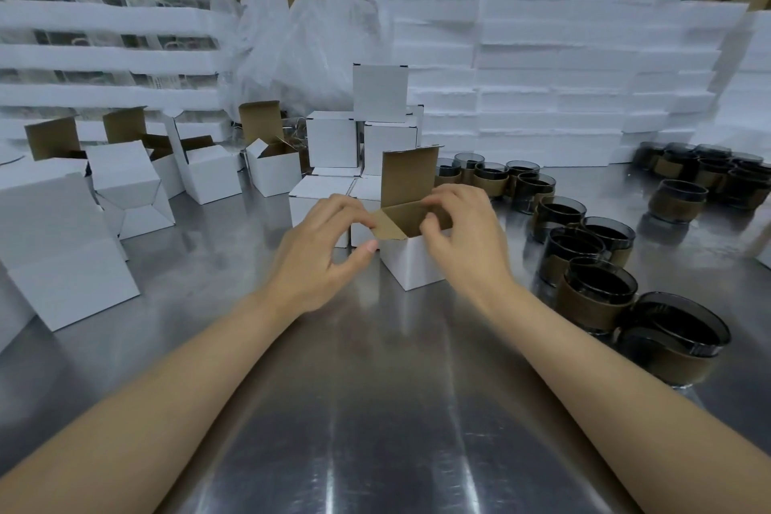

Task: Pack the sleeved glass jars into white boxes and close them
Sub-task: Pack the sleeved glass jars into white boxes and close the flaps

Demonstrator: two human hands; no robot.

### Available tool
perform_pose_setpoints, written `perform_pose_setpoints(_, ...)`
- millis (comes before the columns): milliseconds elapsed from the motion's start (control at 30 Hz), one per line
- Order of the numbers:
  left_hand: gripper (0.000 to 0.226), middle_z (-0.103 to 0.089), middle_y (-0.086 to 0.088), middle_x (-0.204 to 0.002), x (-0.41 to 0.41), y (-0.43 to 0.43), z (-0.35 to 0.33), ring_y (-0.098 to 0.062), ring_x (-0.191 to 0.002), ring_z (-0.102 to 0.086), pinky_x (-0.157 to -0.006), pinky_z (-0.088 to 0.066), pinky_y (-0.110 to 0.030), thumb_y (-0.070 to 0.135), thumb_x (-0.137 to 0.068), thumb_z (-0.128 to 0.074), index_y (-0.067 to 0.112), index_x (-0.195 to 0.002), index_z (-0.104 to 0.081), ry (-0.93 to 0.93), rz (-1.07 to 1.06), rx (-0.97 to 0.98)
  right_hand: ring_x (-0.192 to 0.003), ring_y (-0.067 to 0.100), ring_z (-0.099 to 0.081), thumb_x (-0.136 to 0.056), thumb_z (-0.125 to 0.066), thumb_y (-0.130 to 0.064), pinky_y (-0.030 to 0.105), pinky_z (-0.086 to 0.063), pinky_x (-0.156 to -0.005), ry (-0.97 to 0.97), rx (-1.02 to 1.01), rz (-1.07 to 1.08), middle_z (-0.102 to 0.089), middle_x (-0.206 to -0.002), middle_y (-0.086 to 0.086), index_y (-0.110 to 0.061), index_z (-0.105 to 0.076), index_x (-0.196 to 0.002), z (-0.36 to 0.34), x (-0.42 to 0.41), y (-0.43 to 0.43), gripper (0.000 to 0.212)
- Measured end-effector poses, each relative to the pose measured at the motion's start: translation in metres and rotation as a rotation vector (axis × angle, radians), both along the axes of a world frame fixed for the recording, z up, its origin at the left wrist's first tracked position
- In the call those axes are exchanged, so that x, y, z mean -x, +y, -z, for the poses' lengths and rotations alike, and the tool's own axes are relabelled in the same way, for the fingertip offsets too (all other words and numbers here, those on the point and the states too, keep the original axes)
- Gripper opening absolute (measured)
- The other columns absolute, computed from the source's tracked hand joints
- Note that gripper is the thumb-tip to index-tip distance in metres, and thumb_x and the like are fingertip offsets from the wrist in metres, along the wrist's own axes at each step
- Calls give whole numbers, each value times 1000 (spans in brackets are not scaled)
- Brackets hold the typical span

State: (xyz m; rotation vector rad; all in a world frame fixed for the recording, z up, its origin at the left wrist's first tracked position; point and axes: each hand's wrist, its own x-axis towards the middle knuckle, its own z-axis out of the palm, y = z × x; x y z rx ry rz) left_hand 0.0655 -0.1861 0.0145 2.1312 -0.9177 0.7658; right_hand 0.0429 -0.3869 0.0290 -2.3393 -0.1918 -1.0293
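A small white box [411, 263] stands on the steel table [375, 409] in the middle, its brown-lined lid [409, 175] upright. My left hand [325, 250] pinches the box's left side flap [386, 225]. My right hand [463, 234] holds the right side flap at the box's opening. What lies inside the box is hidden. Several dark glass jars with brown sleeves [596, 296] stand to the right of the box, with another group [705, 179] at the far right.
Several open white boxes [125, 188] stand at the left. Closed white boxes [333, 142] are stacked behind my hands. White foam slabs [563, 96] form a wall at the back, with crumpled plastic wrap [308, 33] and cardboard cartons behind.
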Motion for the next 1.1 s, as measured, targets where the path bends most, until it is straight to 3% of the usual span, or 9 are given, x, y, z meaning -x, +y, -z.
perform_pose_setpoints(200,35,-52,18,-103,-1,-2,1,-9,-102,-52,-81,-48,-44,54,-89,-46,24,-97,-62,34,21,-99,-103,7,-56,-82,-55,-20,36,-51,-83,118,-238,-13,-57,-112,-10,-20,-67,-100,0,-2,-4,22)
perform_pose_setpoints(367,46,-47,14,-94,-4,-8,2,-10,-86,-47,-70,-45,-33,73,-76,-51,29,-88,-45,-31,-85,-80,-100,6,-56,-95,-51,-18,10,-44,-82,45,-300,-75,-61,-110,-4,-16,-67,-108,2,-6,-8,21)
perform_pose_setpoints(433,50,-43,13,-95,-4,-9,3,-12,-85,-45,-67,-42,-27,73,-71,-57,31,-90,-37,-7,-114,-20,-104,12,-56,-101,-39,-15,19,-50,-89,50,-483,-131,-59,-115,3,-10,-64,-113,1,-9,-9,28)
perform_pose_setpoints(533,51,-44,17,-102,-5,-8,6,-6,-93,-44,-76,-39,-23,65,-70,-64,31,-100,-41,-33,-111,-29,-117,19,-50,-102,-33,-11,40,-47,-99,42,-525,-41,-43,-130,4,-7,-59,-119,2,-15,-17,32)
perform_pose_setpoints(633,55,-45,18,-108,-5,-8,5,-2,-101,-43,-87,-38,-26,62,-73,-63,25,-111,-50,-73,-107,-56,-115,23,-52,-99,-38,-7,17,-37,-95,131,-460,95,-10,-154,9,-7,-49,-132,8,-21,-33,35)
perform_pose_setpoints(700,56,-49,12,-114,-3,-8,4,-5,-110,-44,-94,-38,-27,59,-74,-63,21,-115,-52,-92,-97,-53,-104,28,-59,-95,-43,-5,20,-40,-89,244,-446,174,13,-157,11,-10,-40,-140,12,-24,-40,45)
perform_pose_setpoints(800,58,-50,3,-125,-1,-9,2,-12,-123,-42,-102,-35,-27,51,-76,-65,17,-121,-53,-126,-75,-43,-112,35,-56,-94,-48,-6,24,-38,-92,376,-447,257,27,-154,14,-9,-31,-146,12,-29,-48,55)
perform_pose_setpoints(967,45,-55,-5,-119,1,-9,-2,-18,-120,-45,-103,-38,-33,35,-79,-68,9,-115,-60,-254,-51,-66,-102,35,-57,-92,-52,-7,25,-37,-88,382,-403,248,8,-155,14,-5,-34,-141,13,-30,-49,53)
perform_pose_setpoints(1100,41,-57,-6,-117,2,-9,-3,-17,-121,-45,-104,-37,-39,36,-81,-64,9,-111,-62,-274,-56,-98,-94,32,-58,-89,-55,-7,37,-46,-93,360,-310,179,-15,-145,10,-6,-38,-138,16,-30,-44,52)
